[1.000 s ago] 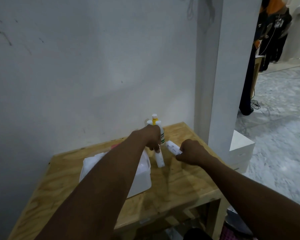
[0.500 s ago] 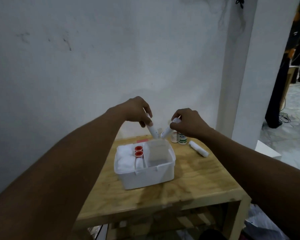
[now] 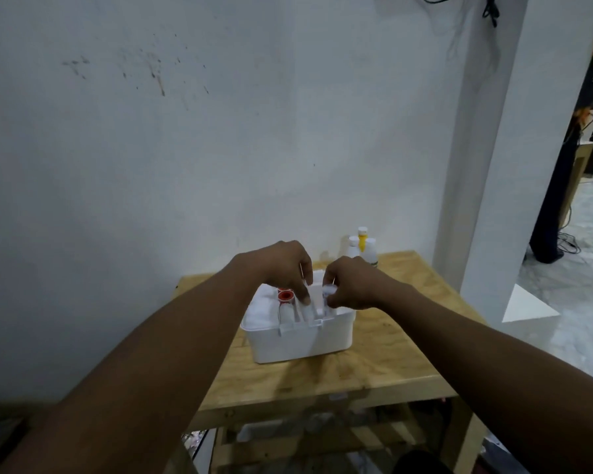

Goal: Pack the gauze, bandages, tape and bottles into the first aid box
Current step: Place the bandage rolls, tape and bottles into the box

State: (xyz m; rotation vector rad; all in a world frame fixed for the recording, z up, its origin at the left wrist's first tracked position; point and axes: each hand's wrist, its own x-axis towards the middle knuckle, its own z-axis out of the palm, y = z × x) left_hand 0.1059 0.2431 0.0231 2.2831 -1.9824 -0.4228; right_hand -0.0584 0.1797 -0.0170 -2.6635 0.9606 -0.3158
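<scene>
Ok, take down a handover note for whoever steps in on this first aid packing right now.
Left hand: fingers down in the first aid box; whether they hold anything is unclear.
Right hand: pinches a white bandage roll over the box.
Done: gauze and two red-topped items lie in the box.
Left: three bottles stand at the back of the table, unpacked.

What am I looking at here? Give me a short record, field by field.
Setting: wooden table
Box: white first aid box, open, on the table
Inside: white padding, two red-capped items
Left hand: fingers reaching down into the box; grip unclear
Right hand: pinches a white roll over the box
Outside: bottles standing at the table's back
</scene>
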